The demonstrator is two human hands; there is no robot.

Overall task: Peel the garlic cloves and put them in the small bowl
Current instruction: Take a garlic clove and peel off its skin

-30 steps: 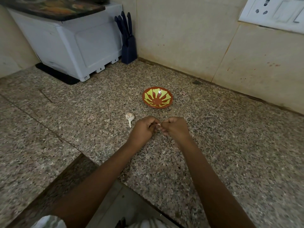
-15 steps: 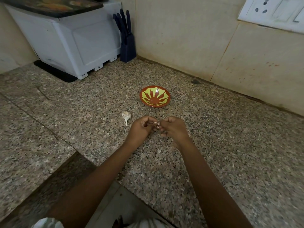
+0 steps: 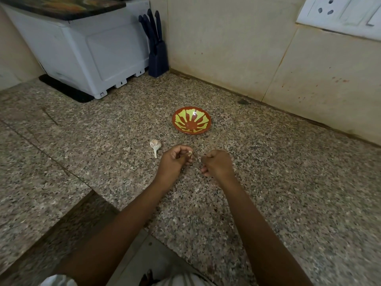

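Observation:
A small red bowl (image 3: 191,120) with a yellow flower pattern stands on the granite counter, with nothing visible inside. Near it to the left lies a pale garlic bulb (image 3: 155,145) with its stem pointing toward me. My left hand (image 3: 175,161) pinches a small garlic clove (image 3: 189,153) at its fingertips, just in front of the bowl. My right hand (image 3: 217,165) hovers a short gap to the right, fingers curled into a loose fist; whether it holds a bit of peel is hidden.
A white appliance (image 3: 82,52) on a black mat fills the back left. A dark blue knife block (image 3: 157,56) stands in the corner. Tiled wall runs behind the bowl, with a socket plate (image 3: 342,15) at top right. The counter edge (image 3: 99,195) steps down at lower left.
My hands were joined on the clove; now they have pulled apart, the clove staying in my left hand and my right hand drawn to the right.

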